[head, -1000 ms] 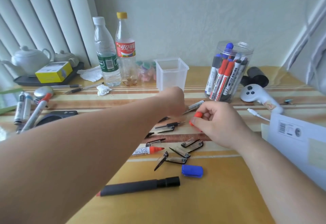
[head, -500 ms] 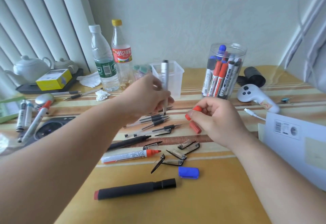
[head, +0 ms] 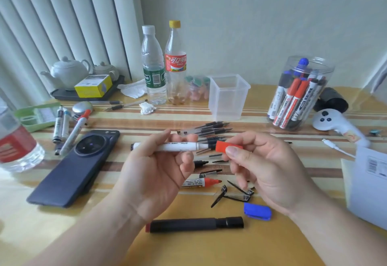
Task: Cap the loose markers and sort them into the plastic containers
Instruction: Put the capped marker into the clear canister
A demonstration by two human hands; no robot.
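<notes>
Above the striped table [head: 209,249], the left hand [head: 155,173] grips a white marker [head: 167,146] held level, its tip right at the mouth of the red cap [head: 228,146] pinched by the right hand [head: 266,171], while the square tub [head: 228,98] and the marker-filled jar [head: 299,93] stand farther back.

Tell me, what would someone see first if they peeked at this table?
Right in the middle, the left hand holds a white marker while the right hand pinches a red cap close to its tip. At the far right stands a clear jar stuffed with markers, and a black phone lies on the left.
</notes>
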